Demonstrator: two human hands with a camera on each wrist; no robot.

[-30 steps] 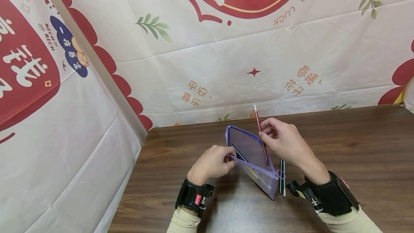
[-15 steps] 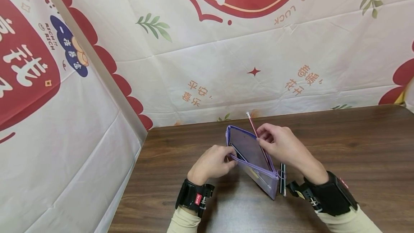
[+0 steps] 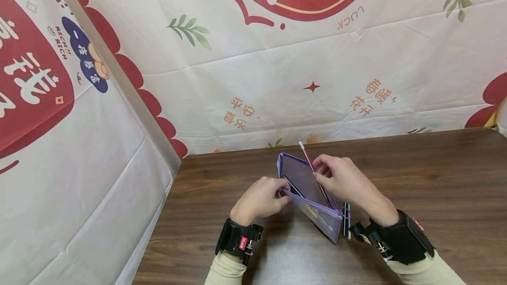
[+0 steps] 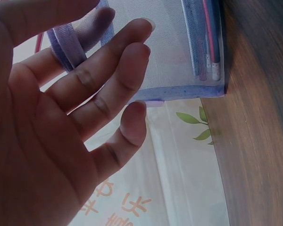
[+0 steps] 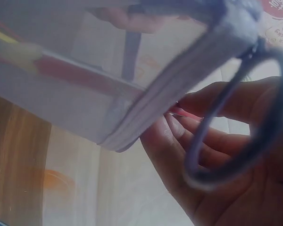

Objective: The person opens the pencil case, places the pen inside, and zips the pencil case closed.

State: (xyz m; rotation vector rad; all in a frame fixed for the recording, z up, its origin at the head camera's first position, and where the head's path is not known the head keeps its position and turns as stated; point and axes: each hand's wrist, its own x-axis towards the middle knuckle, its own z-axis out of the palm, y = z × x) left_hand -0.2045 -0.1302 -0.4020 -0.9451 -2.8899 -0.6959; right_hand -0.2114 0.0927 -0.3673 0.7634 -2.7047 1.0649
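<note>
A purple-edged pencil case (image 3: 329,228) with see-through sides stands unzipped on the table, tilted between both hands. My left hand (image 3: 259,200) pinches the near rim of its opening between thumb and fingers. My right hand (image 3: 343,178) holds a red pencil (image 3: 306,155) between thumb and fingertips. This pencil slants down into the case, its eraser end sticking up above the rim. Several pencils (image 4: 212,44) lie inside against one side, as the left wrist view shows. Close to the camera in the right wrist view hangs the case's loop (image 5: 194,157), beside the right hand's fingers.
Dark pencils (image 3: 346,228) lie on the wooden table (image 3: 428,175) just right of the case, partly hidden behind it. A printed white cloth (image 3: 277,78) rises behind the table, and another cloth panel (image 3: 107,153) borders it at left.
My right hand has moved left and lower with the red pencil, whose eraser end sits lower and leans further left. The left hand and the case have hardly moved.
</note>
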